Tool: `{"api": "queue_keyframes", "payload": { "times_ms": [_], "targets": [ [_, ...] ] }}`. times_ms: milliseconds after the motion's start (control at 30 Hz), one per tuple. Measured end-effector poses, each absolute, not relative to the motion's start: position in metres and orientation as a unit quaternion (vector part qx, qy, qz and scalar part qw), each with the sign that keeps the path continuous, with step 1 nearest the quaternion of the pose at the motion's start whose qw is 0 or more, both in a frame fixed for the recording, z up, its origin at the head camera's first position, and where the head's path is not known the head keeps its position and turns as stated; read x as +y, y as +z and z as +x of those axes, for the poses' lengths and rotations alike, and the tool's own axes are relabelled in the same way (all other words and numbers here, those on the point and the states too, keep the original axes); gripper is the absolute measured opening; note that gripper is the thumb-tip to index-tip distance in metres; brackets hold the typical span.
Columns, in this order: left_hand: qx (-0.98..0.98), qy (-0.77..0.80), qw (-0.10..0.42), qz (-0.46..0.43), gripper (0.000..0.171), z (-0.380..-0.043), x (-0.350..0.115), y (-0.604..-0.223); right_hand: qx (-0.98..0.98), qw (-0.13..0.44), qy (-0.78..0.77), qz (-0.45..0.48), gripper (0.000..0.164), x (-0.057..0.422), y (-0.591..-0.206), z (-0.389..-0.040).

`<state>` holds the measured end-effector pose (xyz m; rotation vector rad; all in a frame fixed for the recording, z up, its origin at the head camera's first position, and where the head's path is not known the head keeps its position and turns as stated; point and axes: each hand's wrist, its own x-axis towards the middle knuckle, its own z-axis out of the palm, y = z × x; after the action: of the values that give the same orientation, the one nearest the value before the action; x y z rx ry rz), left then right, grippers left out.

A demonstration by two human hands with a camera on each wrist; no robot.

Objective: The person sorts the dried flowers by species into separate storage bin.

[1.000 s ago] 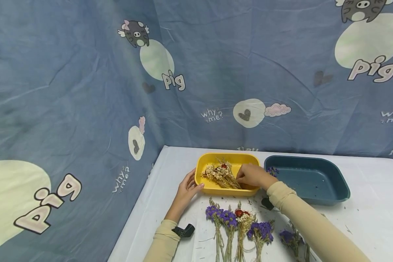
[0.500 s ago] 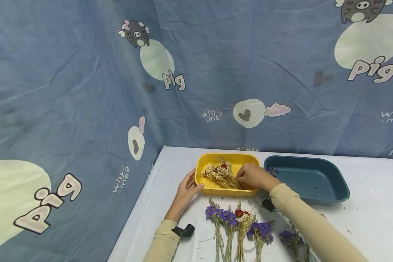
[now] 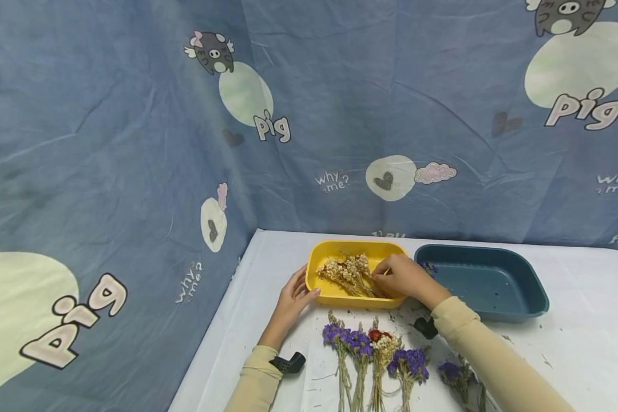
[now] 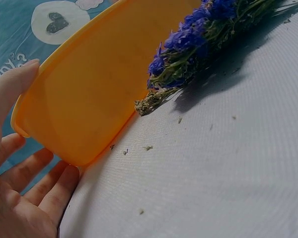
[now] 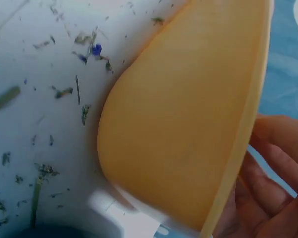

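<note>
Inside the yellow tub [image 3: 357,300] lie dried cream-coloured flowers [image 3: 342,273], stems towards the right. My right hand [image 3: 399,278] reaches over the tub's right end and pinches stems of these dried flowers. In the right wrist view the tub's wall hides what the curled fingers [image 5: 273,186] hold. My left hand [image 3: 290,296] rests against the tub's left end, its thumb by the near rim. The left wrist view shows those fingers [image 4: 59,191] extended, fingertips at the tub's lower edge. Bunches of purple dried flowers [image 3: 360,343] lie in front of the tub.
A dark teal tub [image 3: 489,280] stands right of the yellow one, with a few purple flowers [image 3: 429,269] at its left end. A cream-and-red bunch [image 3: 383,343] and further purple flowers [image 3: 455,375] lie nearer. Plant crumbs dot the white table [image 3: 587,332].
My right hand has risen slightly and turned, and the cream flowers in the yellow tub have shifted, so the red bloom among them is less visible. My left hand stays put.
</note>
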<state>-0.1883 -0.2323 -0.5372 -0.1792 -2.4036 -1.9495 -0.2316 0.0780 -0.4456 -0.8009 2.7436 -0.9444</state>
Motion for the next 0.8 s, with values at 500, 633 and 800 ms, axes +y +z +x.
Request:
{"api": "queue_keyframes", "payload": {
  "times_ms": [500, 633, 800],
  "targets": [
    [-0.775, -0.628, 0.022, -0.072, 0.074, -0.19, -0.233, -0.538, 0.902, 0.029, -0.386, -0.193, 0.019, 0.093, -0.438, -0.194],
    [-0.774, -0.629, 0.02, -0.071, 0.074, -0.19, -0.232, -0.537, 0.896, 0.041, -0.405, -0.175, 0.02, 0.1, -0.441, -0.182],
    [-0.775, -0.629, 0.022, -0.065, 0.074, -0.188, -0.232, -0.536, 0.892, 0.045, -0.419, -0.164, 0.019, 0.106, -0.445, -0.169]
  ]
}}
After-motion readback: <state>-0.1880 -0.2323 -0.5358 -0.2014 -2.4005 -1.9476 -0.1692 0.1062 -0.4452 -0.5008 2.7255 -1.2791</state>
